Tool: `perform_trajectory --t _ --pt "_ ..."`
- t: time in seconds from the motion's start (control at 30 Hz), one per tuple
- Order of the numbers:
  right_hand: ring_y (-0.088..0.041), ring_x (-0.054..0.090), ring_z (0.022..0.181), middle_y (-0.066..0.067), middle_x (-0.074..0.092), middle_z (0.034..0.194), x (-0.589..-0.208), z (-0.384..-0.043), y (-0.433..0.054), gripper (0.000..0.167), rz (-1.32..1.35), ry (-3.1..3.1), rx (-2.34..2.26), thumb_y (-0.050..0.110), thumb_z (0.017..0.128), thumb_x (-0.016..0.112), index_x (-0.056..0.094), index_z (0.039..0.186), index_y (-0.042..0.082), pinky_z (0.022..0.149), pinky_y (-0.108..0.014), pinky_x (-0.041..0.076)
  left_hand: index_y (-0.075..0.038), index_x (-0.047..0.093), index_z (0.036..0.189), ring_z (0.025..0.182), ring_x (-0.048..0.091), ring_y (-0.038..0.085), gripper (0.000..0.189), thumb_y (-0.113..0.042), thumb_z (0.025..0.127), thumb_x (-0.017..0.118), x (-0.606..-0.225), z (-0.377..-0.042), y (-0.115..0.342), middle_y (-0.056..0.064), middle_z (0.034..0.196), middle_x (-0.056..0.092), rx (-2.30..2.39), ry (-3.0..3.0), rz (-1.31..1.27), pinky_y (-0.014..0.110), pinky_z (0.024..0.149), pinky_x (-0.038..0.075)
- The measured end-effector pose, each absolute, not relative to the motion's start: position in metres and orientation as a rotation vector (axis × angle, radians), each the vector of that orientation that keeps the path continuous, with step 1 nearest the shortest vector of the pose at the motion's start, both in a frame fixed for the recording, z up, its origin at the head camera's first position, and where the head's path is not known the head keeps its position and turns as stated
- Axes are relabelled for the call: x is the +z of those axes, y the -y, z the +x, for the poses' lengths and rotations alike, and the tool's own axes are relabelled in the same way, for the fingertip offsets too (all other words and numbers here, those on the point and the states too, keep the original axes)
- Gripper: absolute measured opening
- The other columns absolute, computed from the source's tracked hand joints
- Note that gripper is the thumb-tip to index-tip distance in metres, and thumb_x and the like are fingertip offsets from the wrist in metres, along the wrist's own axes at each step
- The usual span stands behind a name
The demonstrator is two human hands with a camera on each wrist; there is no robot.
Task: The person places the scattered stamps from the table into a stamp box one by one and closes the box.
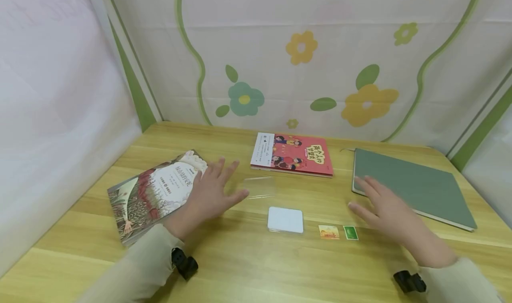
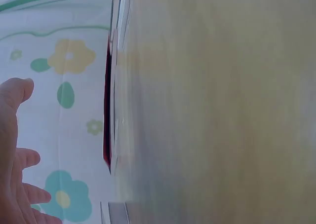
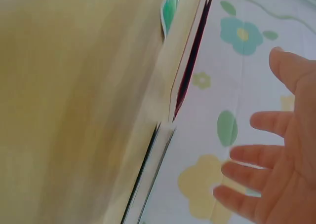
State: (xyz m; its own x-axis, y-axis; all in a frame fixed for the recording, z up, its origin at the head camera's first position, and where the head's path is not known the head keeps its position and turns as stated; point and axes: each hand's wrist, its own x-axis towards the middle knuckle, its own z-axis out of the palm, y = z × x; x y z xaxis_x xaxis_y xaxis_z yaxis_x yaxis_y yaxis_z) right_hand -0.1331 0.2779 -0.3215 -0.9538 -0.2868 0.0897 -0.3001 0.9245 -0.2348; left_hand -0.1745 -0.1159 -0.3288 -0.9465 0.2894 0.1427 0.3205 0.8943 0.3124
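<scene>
My left hand (image 1: pixel 210 191) is spread, fingers extended and holding nothing, above the table beside an illustrated book (image 1: pixel 158 192). A clear plastic sheet (image 1: pixel 260 187) lies just right of its thumb. My right hand (image 1: pixel 390 212) also has its fingers extended with nothing in them, near the left edge of a green hardcover book (image 1: pixel 412 185). Between the hands sits a white rounded-corner card stack (image 1: pixel 286 219). To its right lie an orange-and-cream stamp-like piece (image 1: pixel 329 232) and a green stamp-like piece (image 1: pixel 350 233). Both wrist views show the palms and fingers raised off the tabletop.
A red picture book (image 1: pixel 294 154) with a white band lies at the back of the wooden table (image 1: pixel 256 267). Behind it hangs a white curtain (image 1: pixel 256 45) printed with flowers. Another white cloth (image 1: pixel 60 94) closes off the left side.
</scene>
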Motion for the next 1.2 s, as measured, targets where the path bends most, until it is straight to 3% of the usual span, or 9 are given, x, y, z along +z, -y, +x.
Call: perform_trajectory --t 0.33,0.57,0.67,0.83,1.0,1.2 --pt "-0.041 0.046 0.118 -0.019 0.053 0.127 -0.33 -0.123 -0.255 0.054 0.716 2.946 0.446 0.038 0.09 0.057 0.05 0.13 0.002 0.093 -0.055 0.038 -0.022 0.029 0.146 0.132 0.032 0.039 0.078 -0.056 0.082 0.058 -0.33 -0.161 0.095 0.016 0.148 0.029 -0.727 2.945 -0.618 0.057 0.102 0.028" --pt "-0.024 0.06 0.101 -0.008 0.063 0.113 -0.334 -0.122 -0.247 0.044 0.899 2.924 0.499 0.035 0.087 0.062 0.06 0.119 0.005 0.083 -0.043 0.048 -0.018 0.033 0.144 0.134 0.033 0.028 0.076 -0.043 0.081 0.067 -0.337 -0.159 0.084 0.008 0.145 0.037 -0.968 2.882 -0.809 0.047 0.106 0.028" --pt "-0.013 0.059 0.089 0.0 0.064 0.104 -0.336 -0.122 -0.246 0.04 0.982 2.919 0.522 0.034 0.087 0.063 0.062 0.115 0.006 0.076 -0.035 0.05 -0.013 0.038 0.141 0.13 0.039 0.027 0.074 -0.038 0.08 0.07 -0.34 -0.158 0.08 0.006 0.143 0.041 -1.083 2.88 -0.874 0.044 0.105 0.031" --pt "-0.002 0.05 0.08 0.011 0.058 0.091 -0.341 -0.123 -0.245 0.032 1.069 2.9 0.557 0.027 0.086 0.065 0.064 0.11 0.007 0.07 -0.027 0.047 -0.011 0.046 0.135 0.109 0.053 0.023 0.068 -0.04 0.079 0.071 -0.345 -0.158 0.075 0.007 0.132 0.05 -1.167 2.979 -0.877 0.04 0.092 0.043" --pt "-0.002 0.052 0.082 0.01 0.06 0.094 -0.344 -0.125 -0.243 0.023 1.071 2.923 0.557 0.022 0.085 0.066 0.066 0.105 0.011 0.07 -0.027 0.048 -0.014 0.048 0.133 0.096 0.051 0.017 0.067 -0.04 0.077 0.073 -0.35 -0.158 0.07 0.006 0.12 0.054 -1.172 3.07 -0.862 0.034 0.084 0.044" --pt "-0.001 0.049 0.078 0.01 0.057 0.09 -0.346 -0.127 -0.239 0.015 1.017 2.965 0.596 0.013 0.082 0.068 0.066 0.097 0.013 0.068 -0.025 0.046 -0.012 0.053 0.127 0.09 0.048 0.014 0.062 -0.037 0.075 0.075 -0.357 -0.16 0.067 0.0 0.107 0.054 -1.109 3.075 -0.911 0.032 0.083 0.043"
